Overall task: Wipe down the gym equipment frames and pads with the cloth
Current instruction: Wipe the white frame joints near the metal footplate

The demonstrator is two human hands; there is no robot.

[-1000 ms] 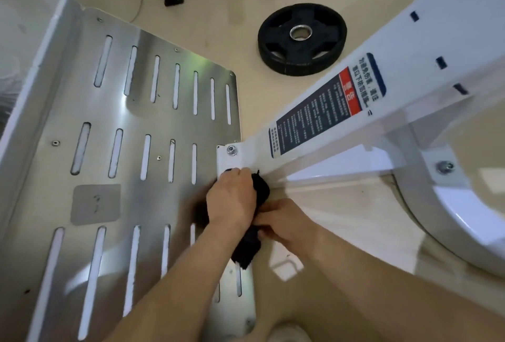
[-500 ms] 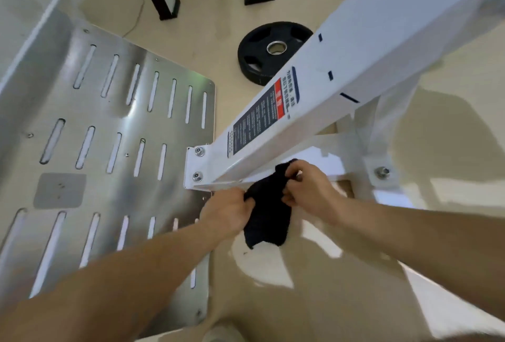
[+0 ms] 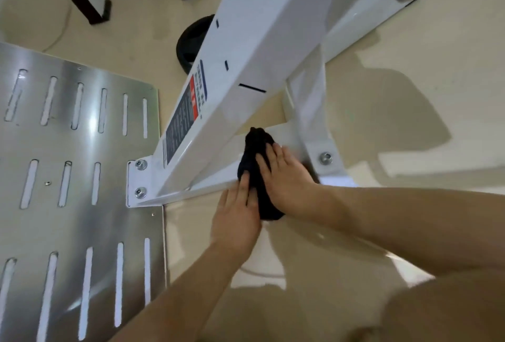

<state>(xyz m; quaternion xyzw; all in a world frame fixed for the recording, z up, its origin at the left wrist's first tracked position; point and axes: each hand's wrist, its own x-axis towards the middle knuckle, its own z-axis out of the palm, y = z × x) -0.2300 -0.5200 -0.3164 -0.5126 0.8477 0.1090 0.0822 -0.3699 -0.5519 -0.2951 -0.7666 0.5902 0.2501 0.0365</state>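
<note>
Cloth [image 3: 257,140], black: bunched on the lower bar of the white frame [image 3: 254,40], near the slotted steel plate [image 3: 82,150]. Your left hand [image 3: 237,214] and right hand [image 3: 285,179]: fingers straight, lying flat on the cloth, not curled round it.

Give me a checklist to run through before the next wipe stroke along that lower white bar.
1. Cloth on the bar: ok. The black cloth lies bunched on the lower white bar.
2. Hands on the cloth: ok. The left hand and right hand press it with straight fingers.
3. Path toward the bolted end plate: ok. Nothing lies on the bar there.
4. Clean face of the cloth down: cannot tell. Its underside is hidden.
5. Warning label clear of the cloth: ok. It sits on the upper beam, apart from the cloth.
</note>
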